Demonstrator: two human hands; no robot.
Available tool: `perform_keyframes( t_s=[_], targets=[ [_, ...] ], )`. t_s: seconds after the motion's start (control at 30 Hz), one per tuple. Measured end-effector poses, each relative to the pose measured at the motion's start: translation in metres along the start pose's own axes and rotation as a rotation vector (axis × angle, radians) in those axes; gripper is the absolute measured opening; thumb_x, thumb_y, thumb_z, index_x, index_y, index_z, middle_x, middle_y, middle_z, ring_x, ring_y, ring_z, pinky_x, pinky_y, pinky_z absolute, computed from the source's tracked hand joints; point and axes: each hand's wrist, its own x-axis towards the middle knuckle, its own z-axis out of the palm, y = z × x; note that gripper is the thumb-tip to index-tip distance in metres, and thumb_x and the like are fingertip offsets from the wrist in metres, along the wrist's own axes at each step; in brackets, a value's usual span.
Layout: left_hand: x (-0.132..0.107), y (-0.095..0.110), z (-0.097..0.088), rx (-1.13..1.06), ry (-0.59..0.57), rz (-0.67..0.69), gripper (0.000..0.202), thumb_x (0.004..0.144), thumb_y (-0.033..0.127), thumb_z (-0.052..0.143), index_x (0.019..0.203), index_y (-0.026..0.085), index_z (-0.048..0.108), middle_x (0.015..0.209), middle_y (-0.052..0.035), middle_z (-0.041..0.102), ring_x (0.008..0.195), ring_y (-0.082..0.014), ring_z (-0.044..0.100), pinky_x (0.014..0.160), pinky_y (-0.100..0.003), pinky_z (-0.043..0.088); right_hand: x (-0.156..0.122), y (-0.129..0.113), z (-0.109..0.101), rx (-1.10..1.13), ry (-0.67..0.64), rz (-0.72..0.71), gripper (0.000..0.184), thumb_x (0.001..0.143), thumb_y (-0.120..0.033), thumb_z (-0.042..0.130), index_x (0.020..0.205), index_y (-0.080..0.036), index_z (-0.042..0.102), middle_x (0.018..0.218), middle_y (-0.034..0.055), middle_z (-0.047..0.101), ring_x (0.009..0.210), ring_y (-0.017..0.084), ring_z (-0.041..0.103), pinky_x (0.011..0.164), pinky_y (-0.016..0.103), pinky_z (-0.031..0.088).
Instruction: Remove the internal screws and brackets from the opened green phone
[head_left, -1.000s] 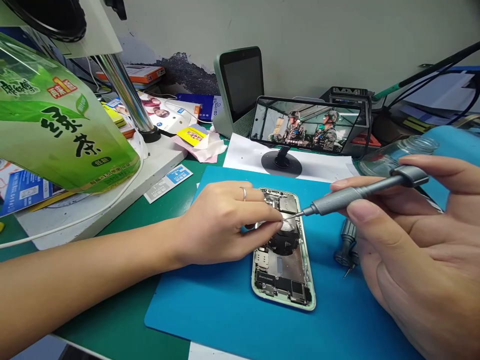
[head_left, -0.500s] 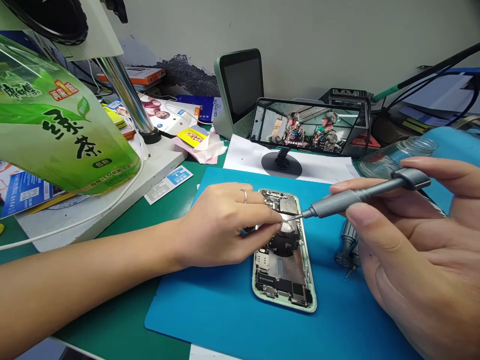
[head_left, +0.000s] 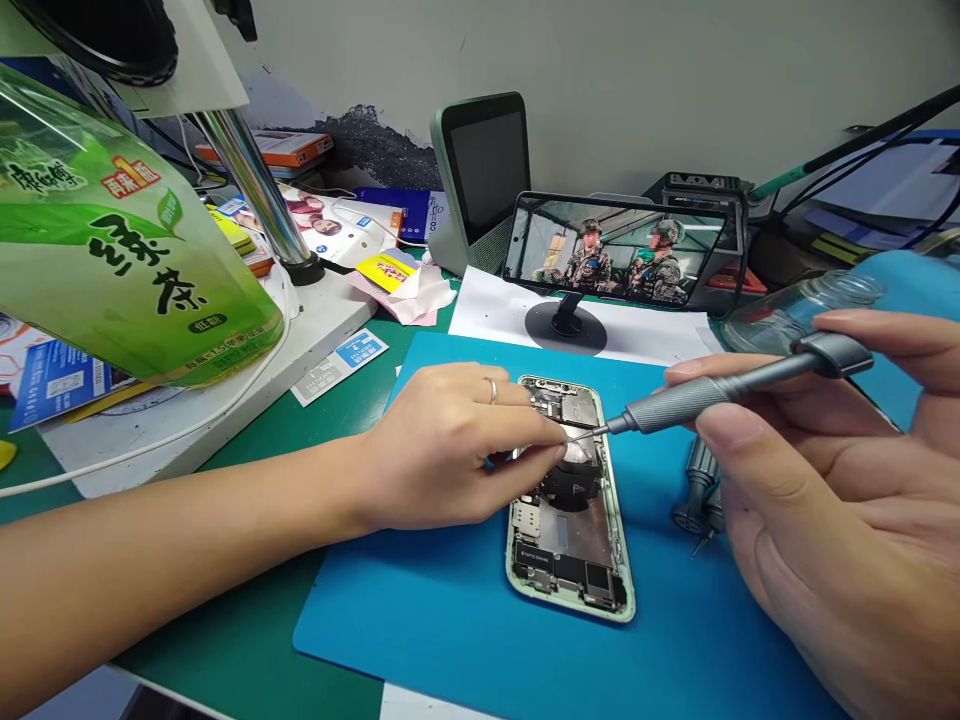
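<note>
An opened phone [head_left: 579,540] with a pale-green frame, its circuitry exposed, lies flat on a blue mat [head_left: 420,620] as a gray screwdriver [head_left: 671,403] slants above, tip over its far half.

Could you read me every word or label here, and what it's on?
"康师傅": green bottle
"再来1瓶": green bottle
"绿茶": green bottle
"低糖": green bottle
"TAPTIC ENGINE": black part in the opened phone
The rest, like on the yellow packet and blue-and-grey card, is too small or blurred.
</note>
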Motion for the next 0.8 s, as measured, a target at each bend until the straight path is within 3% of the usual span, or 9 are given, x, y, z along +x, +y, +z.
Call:
perform_keyframes(
  t_s=[0.2, 0.3, 0.4, 0.57, 0.7, 0.8],
  targets=[
    [0.0, 0.0, -0.001, 0.008, -0.006, -0.002, 0.011, 0.096, 0.013, 0.067, 0.089, 0.013, 0.076, 0.07, 0.0006, 0.073, 0.056, -0.0082, 0.058, 0.065, -0.023, 0.05, -0.002, -0.001, 0.002, -0.019, -0.008, -0.022, 0.055, 0.087, -0.028, 0.078, 0.136, -0.035, 0.053, 0.108, 0.0031, 0.07, 0.105, 0.019, 0.073, 0.076, 0.029, 0.068],
    [0.0, 0.0, -0.002, 0.011, -0.017, -0.015, 0.011, 0.096, 0.014, 0.067, 0.089, 0.015, 0.076, 0.069, 0.0016, 0.072, 0.055, -0.0082, 0.057, 0.064, -0.023, 0.05, -0.003, 0.002, 0.0, 0.024, -0.005, -0.017, 0.053, 0.087, -0.032, 0.079, 0.133, -0.035, 0.053, 0.112, 0.0044, 0.068, 0.106, 0.021, 0.073, 0.079, 0.035, 0.069],
    [-0.001, -0.001, -0.001, 0.006, -0.022, -0.024, 0.012, 0.096, 0.015, 0.067, 0.088, 0.015, 0.076, 0.068, 0.0019, 0.071, 0.055, -0.0087, 0.058, 0.064, -0.024, 0.05, -0.005, 0.015, -0.01, 0.12, 0.043, -0.055, 0.054, 0.084, -0.043, 0.081, 0.129, -0.037, 0.051, 0.127, 0.0051, 0.063, 0.113, 0.025, 0.071, 0.078, 0.042, 0.069],
    [-0.001, 0.0, 0.0, -0.004, -0.017, -0.024, 0.012, 0.095, 0.013, 0.067, 0.087, 0.015, 0.076, 0.067, 0.0011, 0.071, 0.056, -0.0094, 0.059, 0.064, -0.024, 0.049, -0.009, 0.035, -0.03, 0.165, 0.085, -0.091, 0.058, 0.083, -0.052, 0.081, 0.128, -0.039, 0.048, 0.14, 0.0059, 0.055, 0.12, 0.028, 0.068, 0.077, 0.044, 0.069],
    [-0.001, 0.0, -0.001, -0.017, -0.029, -0.041, 0.011, 0.094, 0.013, 0.068, 0.087, 0.014, 0.076, 0.067, 0.0011, 0.07, 0.056, -0.0095, 0.058, 0.062, -0.024, 0.048, -0.01, 0.023, -0.022, 0.143, 0.064, -0.061, 0.059, 0.082, -0.047, 0.083, 0.129, -0.039, 0.049, 0.137, 0.0058, 0.057, 0.115, 0.027, 0.07, 0.073, 0.043, 0.068],
    [-0.001, 0.0, -0.001, -0.016, -0.029, -0.043, 0.012, 0.095, 0.014, 0.067, 0.087, 0.015, 0.076, 0.067, 0.0015, 0.071, 0.056, -0.0093, 0.058, 0.062, -0.024, 0.048, -0.008, 0.007, -0.009, 0.029, 0.001, -0.001, 0.062, 0.082, -0.039, 0.083, 0.134, -0.037, 0.05, 0.122, 0.0072, 0.065, 0.096, 0.024, 0.073, 0.075, 0.045, 0.068]
  ],
)
